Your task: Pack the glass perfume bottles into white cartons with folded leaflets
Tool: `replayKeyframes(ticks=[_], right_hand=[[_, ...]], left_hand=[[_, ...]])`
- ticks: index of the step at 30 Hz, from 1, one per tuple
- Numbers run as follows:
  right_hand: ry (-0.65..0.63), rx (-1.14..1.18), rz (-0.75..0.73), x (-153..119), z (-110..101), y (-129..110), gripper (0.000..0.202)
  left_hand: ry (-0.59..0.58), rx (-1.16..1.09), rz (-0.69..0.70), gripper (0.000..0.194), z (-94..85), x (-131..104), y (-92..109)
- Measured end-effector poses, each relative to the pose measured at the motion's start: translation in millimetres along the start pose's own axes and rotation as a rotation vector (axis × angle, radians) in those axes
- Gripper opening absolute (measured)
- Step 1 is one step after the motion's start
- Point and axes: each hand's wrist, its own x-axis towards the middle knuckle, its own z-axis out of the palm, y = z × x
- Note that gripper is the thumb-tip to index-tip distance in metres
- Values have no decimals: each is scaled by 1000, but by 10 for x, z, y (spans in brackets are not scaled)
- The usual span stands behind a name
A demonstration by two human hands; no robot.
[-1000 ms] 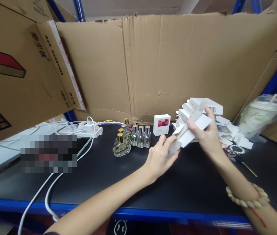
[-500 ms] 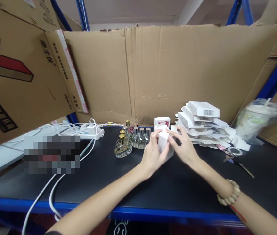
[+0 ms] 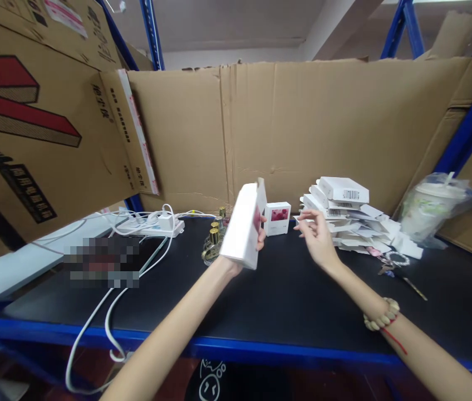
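A white box (image 3: 241, 225) with a reddish picture on its side is held tilted in my left hand (image 3: 260, 238), a flap standing up at its top end. The box hides most of that hand. My right hand (image 3: 316, 236) is raised to the right, fingers loosely bent and apart, holding nothing. Between the hands, farther back, a second white box (image 3: 277, 219) with a pink picture stands upright on the black table (image 3: 294, 312). Gold-capped glass bottles (image 3: 212, 245) stand left of the held box, partly hidden by it. Stacked white cartons (image 3: 340, 206) lie behind my right hand.
A bagged cup (image 3: 434, 206) stands at the right. Near it lie a beaded ring (image 3: 398, 258) and a thin stick-like item (image 3: 414, 288). At the left are a white power strip (image 3: 165, 225), cables and a blurred-out dark object. Cardboard (image 3: 303, 122) walls the back.
The box has moved left and tilted, now in my left hand alone. My right hand has come off it. The silver-capped bottles are now hidden behind the box. The view has shifted slightly.
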Motion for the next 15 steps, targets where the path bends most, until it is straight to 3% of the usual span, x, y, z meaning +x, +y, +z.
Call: replayKeyframes(ticks=[1, 3, 7, 9, 11, 15], right_hand=[[-95, -62, -11, -5, 3, 24, 18], [-285, -194, -79, -29, 11, 52, 13], [-556, -342, -198, -86, 31, 46, 16], [-606, -347, -213, -92, 39, 37, 20], [-618, -347, -220, -79, 45, 37, 24], [-565, -329, -232, -7, 74, 34, 28]], left_hand=[[-74, -132, -98, 48, -57, -31, 45], [-110, -315, -230, 46, -169, -116, 101], [38, -315, -288, 38, -360, -329, 82], [191, -132, -222, 39, -437, -451, 45], [370, 123, -43, 41, -510, -587, 13], [463, 456, 217, 43, -672, -852, -30]])
